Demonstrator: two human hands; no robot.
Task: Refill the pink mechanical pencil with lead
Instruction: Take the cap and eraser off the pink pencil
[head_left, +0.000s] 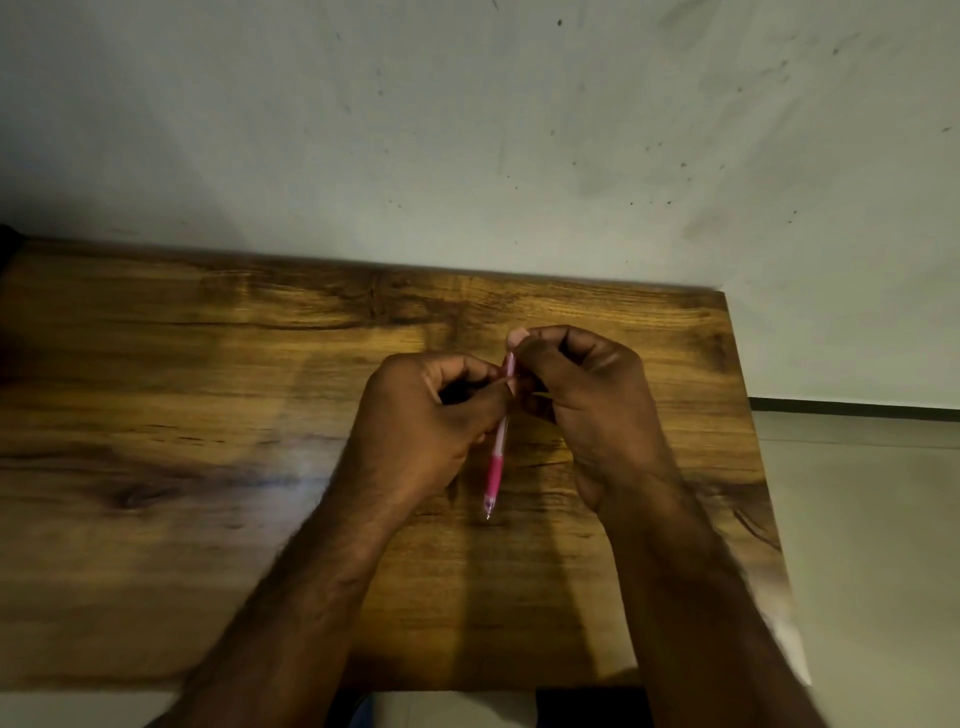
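pink translucent mechanical pencil (497, 457) above wooden desk (208, 415), tip toward body; left hand (426, 415) fingers gripping barrel for steadiness, right hand (582, 384) fingers pinching top end, likely cap or lead.

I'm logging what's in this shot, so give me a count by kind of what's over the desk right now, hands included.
Bare hands: 2, the left hand and the right hand, both gripping the pencil's upper end
Pink translucent plastic mechanical pencil: 1, tip pointing toward the person
Brown wood-grain table: 1
Lead sticks or lead case: 0 visible
Total: 4
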